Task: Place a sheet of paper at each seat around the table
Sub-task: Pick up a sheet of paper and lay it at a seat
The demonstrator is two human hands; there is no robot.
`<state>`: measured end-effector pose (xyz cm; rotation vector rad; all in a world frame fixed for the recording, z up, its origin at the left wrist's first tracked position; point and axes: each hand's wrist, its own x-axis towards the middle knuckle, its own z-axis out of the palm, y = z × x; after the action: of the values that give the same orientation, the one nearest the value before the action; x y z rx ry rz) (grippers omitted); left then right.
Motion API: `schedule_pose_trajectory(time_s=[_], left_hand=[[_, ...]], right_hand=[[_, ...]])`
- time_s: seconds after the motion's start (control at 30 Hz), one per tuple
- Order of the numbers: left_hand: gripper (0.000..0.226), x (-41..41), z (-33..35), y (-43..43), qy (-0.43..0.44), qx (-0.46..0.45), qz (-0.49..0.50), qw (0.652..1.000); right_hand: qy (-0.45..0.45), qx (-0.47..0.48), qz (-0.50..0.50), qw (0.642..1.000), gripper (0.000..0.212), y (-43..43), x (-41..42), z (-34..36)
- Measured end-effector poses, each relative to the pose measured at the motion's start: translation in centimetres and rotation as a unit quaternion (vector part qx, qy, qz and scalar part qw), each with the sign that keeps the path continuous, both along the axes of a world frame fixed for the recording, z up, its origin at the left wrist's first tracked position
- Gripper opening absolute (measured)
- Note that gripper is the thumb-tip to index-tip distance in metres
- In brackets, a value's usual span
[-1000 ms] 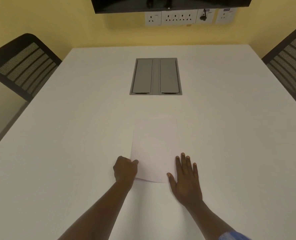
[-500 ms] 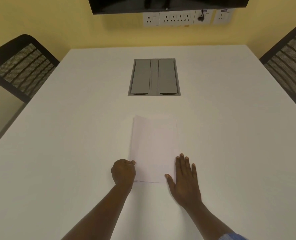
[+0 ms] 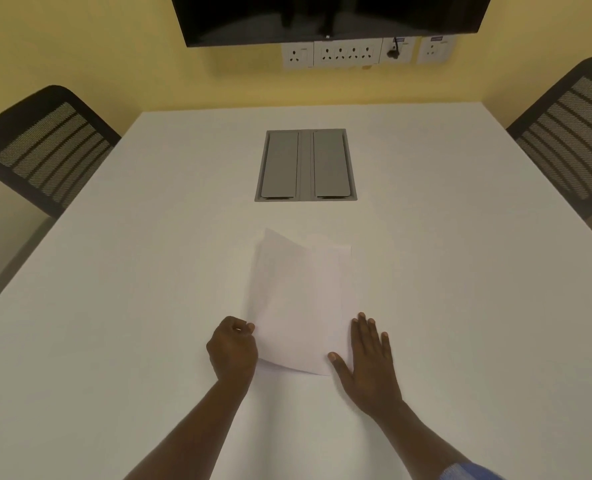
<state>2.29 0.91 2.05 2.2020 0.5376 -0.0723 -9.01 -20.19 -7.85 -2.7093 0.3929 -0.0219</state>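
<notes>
At the near edge of the white table [image 3: 114, 341]: two bare forearms reaching forward, with a scrap of blue sleeve [image 3: 467, 472] at the lower right corner. Left hand [image 3: 233, 348] curled, thumb and fingers pinched together on the left edge of the top sheet of paper [image 3: 298, 306], near its lower left corner. Sheet lifted and skewed off the one beneath it, near edge curling clear of the table, far left corner raised to a point. Right hand [image 3: 365, 362] laid flat, palm down, fingers spread apart and gripping nothing, thumb tip resting at the lower right corner of the paper, fingers along its right edge. Under the lifted sheet, a strip of further paper [image 3: 336, 247] showing at the far right (number of sheets not determinable). Farther out, at the table centre, well apart from the paper: grey recessed cable box [image 3: 306, 165] with two closed flaps side by side. At the left and right table edges, one black mesh-backed chair each, left chair [image 3: 45, 150] and right chair [image 3: 571, 133]. Against the yellow wall [image 3: 80, 39] beyond: row of white wall sockets [image 3: 346, 53], one with a dark plug inserted, and above them the lower part of a dark screen [image 3: 329, 15].
</notes>
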Motion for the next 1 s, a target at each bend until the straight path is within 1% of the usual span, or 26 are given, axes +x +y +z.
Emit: schedule_pose_trajectory(time_s=[0.1,0.2,0.27,0.33,0.37,0.4,0.43,0.5,0.53,0.6,0.7,0.87,1.0], left_hand=[[0.014,-0.4,1.4,0.9,-0.015,-0.024,0.000,1.000],[0.018,-1.3,3.1,1.6,-0.029,-0.050,-0.005,0.998],[0.019,-2.5,4.3,2.0,-0.036,-0.062,-0.016,0.997],[0.020,-4.0,5.5,2.2,-0.042,-0.083,-0.023,0.995],[0.019,-4.7,6.2,2.3,-0.042,-0.095,-0.026,0.994],[0.019,-5.5,6.7,2.5,-0.042,-0.106,-0.028,0.993],[0.019,-6.3,7.3,2.7,-0.043,-0.116,-0.030,0.992],[0.018,-8.0,8.4,3.1,-0.044,-0.138,-0.036,0.989],[0.017,-8.9,8.9,3.4,-0.044,-0.148,-0.039,0.987],[0.017,-10.6,9.9,3.8,-0.046,-0.161,-0.049,0.985],[0.017,-12.9,11.1,4.5,-0.051,-0.171,-0.069,0.982],[0.008,-15.6,12.4,6.0,-0.036,-0.175,-0.111,0.978],[0.017,-16.6,13.4,7.1,0.001,-0.208,-0.168,0.963]], right_hand=[[-0.016,0.098,-0.048,0.994,0.094,0.2,0.4,2.1],[-0.049,0.195,-0.132,0.971,0.080,1.1,0.4,5.0],[-0.035,0.295,-0.213,0.931,0.063,1.7,0.0,7.0],[-0.004,0.404,-0.274,0.873,0.028,2.2,-0.7,8.9],[0.000,0.446,-0.286,0.848,0.023,2.5,-1.2,10.0],[0.004,0.478,-0.299,0.826,0.031,2.7,-2.0,10.5],[0.005,0.508,-0.307,0.805,0.033,2.7,-2.9,11.1],[0.016,0.549,-0.308,0.777,0.026,2.8,-4.8,12.2],[0.015,0.565,-0.303,0.767,0.026,3.0,-5.7,12.8],[0.005,0.581,-0.293,0.760,0.029,3.5,-7.5,14.3],[-0.026,0.579,-0.292,0.761,0.020,4.5,-9.6,16.5],[-0.067,0.548,-0.294,0.780,0.019,5.5,-12.8,19.7],[-0.084,0.528,-0.278,0.798,0.018,5.8,-15.5,21.5]])
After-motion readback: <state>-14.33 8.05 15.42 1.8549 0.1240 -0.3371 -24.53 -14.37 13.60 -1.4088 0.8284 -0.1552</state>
